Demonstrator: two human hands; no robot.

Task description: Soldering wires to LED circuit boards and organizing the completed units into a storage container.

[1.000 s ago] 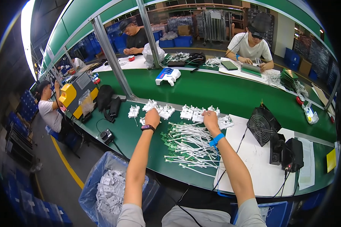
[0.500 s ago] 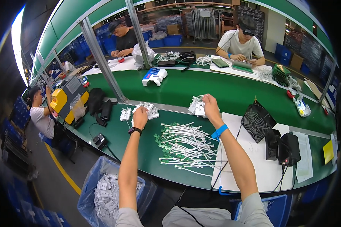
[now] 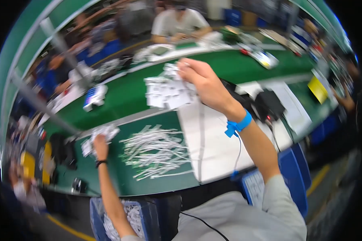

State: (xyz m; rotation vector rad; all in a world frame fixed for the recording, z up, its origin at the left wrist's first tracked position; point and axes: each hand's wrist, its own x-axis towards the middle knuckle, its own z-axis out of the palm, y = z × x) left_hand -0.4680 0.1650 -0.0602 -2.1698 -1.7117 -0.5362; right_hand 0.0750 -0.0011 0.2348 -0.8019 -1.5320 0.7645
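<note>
My right hand [image 3: 203, 84] is raised over the far side of the bench, its fingers pinched on a bunch of small white plastic parts [image 3: 169, 93] that hangs below and to the left of it. At the bench's left, my left hand [image 3: 100, 148] is closed on part of a pile of similar white parts [image 3: 107, 131]; its fingertips are blurred. Between the hands, nearer to me, lies a heap of white cables [image 3: 155, 150] with green circuit boards on their left ends. A blue wrist strap [image 3: 242, 122] with a cord circles my right wrist.
A white sheet [image 3: 217, 140] covers the bench on the right, near a black box [image 3: 269, 103] and a yellow card [image 3: 317, 89]. Below the front edge stand a lined bin [image 3: 93, 215] of white parts and a blue bin [image 3: 291, 168]. Across the bench sits a co-worker [image 3: 179, 24].
My view has turned right. My right hand has lifted its bunch of white parts, which now hangs nearer to me. My left hand stays at the left pile.
</note>
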